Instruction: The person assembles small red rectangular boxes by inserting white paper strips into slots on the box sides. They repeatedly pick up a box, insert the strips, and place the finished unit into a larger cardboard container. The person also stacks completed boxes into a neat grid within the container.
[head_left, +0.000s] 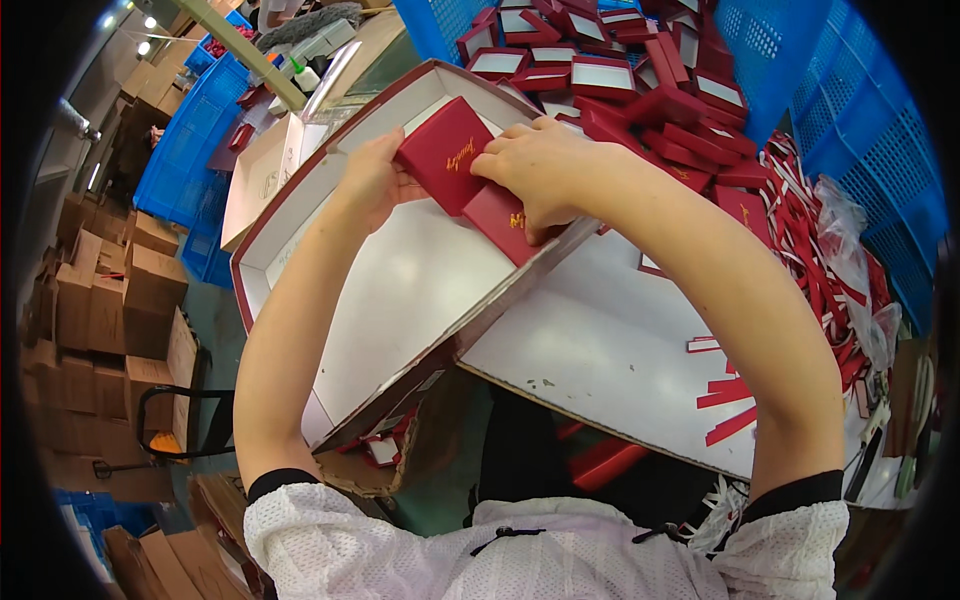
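Note:
A red gift box (pixel 445 155) with gold lettering is tilted over the far side of a shallow white carton tray (pixel 375 310). My left hand (pixel 375 182) grips its left side, thumb along the edge and fingers beneath. Directly below and to the right, a second red gift box (pixel 497 222) lies against the tray's right wall. Closed around this second box is my right hand (pixel 545 170), its curled fingertips also touching the right edge of the first box. The undersides of both boxes are hidden.
Beyond the tray, red boxes (pixel 603 75) fill a heap between blue plastic crates (pixel 860 120). Red strips (pixel 800 210) pile up on the right of the white table (pixel 600 345), with several loose ones (pixel 725 390) nearer. Brown cartons (pixel 100 300) stack at the left.

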